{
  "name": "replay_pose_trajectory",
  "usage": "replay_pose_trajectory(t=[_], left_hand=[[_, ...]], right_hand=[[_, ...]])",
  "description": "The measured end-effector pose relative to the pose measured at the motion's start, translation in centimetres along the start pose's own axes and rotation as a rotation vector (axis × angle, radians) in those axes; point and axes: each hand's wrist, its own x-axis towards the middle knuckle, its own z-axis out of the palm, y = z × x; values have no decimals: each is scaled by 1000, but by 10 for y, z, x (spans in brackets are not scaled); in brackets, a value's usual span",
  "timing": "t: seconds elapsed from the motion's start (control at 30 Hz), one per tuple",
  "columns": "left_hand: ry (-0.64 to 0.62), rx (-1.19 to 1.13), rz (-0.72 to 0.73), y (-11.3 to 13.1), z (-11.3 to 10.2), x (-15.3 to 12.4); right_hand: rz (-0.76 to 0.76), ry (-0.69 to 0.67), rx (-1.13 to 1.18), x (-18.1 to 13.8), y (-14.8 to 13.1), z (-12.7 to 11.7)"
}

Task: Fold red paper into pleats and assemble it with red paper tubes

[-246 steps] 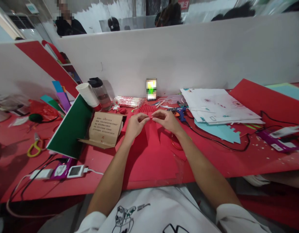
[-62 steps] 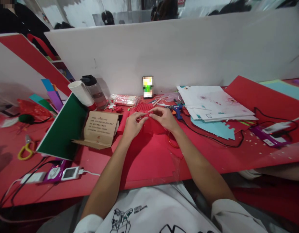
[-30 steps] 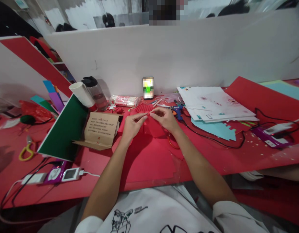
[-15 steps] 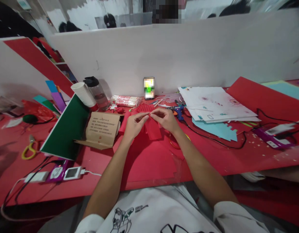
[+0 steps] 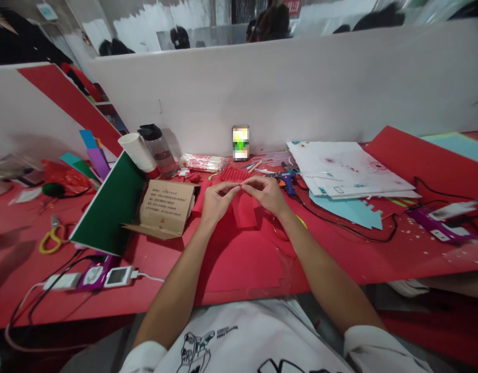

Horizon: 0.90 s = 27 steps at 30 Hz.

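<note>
My left hand (image 5: pixel 218 201) and my right hand (image 5: pixel 268 195) meet at the fingertips above the middle of the red table. Both are closed in a pinch on a small bit of red paper, most of it hidden by the fingers. Just below them lies a flat red paper strip (image 5: pixel 246 213); whether it joins the pinched bit I cannot tell. Behind the fingers is a pleated red piece (image 5: pixel 235 174). A larger red sheet (image 5: pixel 239 261) spreads under my forearms. Beside my right wrist lie a yellow ring-shaped item (image 5: pixel 301 221) and a blue glue gun (image 5: pixel 287 182).
To the left stand an open cardboard box (image 5: pixel 167 207), a green board (image 5: pixel 110 207), a bottle (image 5: pixel 161 150) and yellow-handled scissors (image 5: pixel 51 239). A phone (image 5: pixel 241 143) leans on the white partition (image 5: pixel 320 88). White printed sheets (image 5: pixel 349 168) and a black cable (image 5: pixel 339 223) are at right.
The whole view has shifted slightly. Both hands stay pinched together in nearly the same place, with only a small movement of the fingers.
</note>
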Motion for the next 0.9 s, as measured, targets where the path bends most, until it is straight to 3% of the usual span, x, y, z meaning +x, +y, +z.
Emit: replay_pose_trajectory(t=[0.9], left_hand=[[-55, -20, -22, -6, -2, 2]], right_hand=[[-67, -14, -87, -2, -5, -1]])
